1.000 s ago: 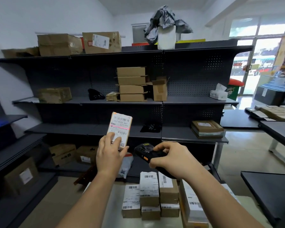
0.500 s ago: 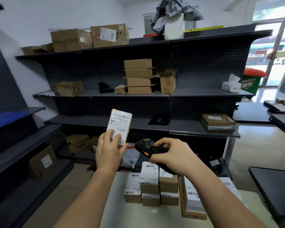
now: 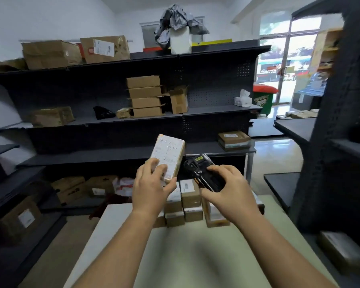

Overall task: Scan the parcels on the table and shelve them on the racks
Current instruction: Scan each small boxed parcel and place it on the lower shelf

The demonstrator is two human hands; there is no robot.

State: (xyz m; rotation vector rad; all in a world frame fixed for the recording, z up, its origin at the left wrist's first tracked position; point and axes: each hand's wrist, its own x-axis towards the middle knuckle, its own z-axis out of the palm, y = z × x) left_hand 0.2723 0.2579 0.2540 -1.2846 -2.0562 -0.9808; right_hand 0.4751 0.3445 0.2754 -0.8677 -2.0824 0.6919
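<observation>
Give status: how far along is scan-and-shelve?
Done: cardboard boxes sit on the racks, though whether this run put them there is unclear. In hand: the left hand holds a labelled parcel, and the right hand grips the handheld scanner beside it. Left: that parcel needs shelving, and a cluster of labelled parcels waits on the table.

A pale table [image 3: 195, 256] carries a cluster of small labelled parcels [image 3: 191, 196] at its far edge; beyond it, dark racks [image 3: 216, 80] hold cardboard boxes [image 3: 144, 96] on several shelves
</observation>
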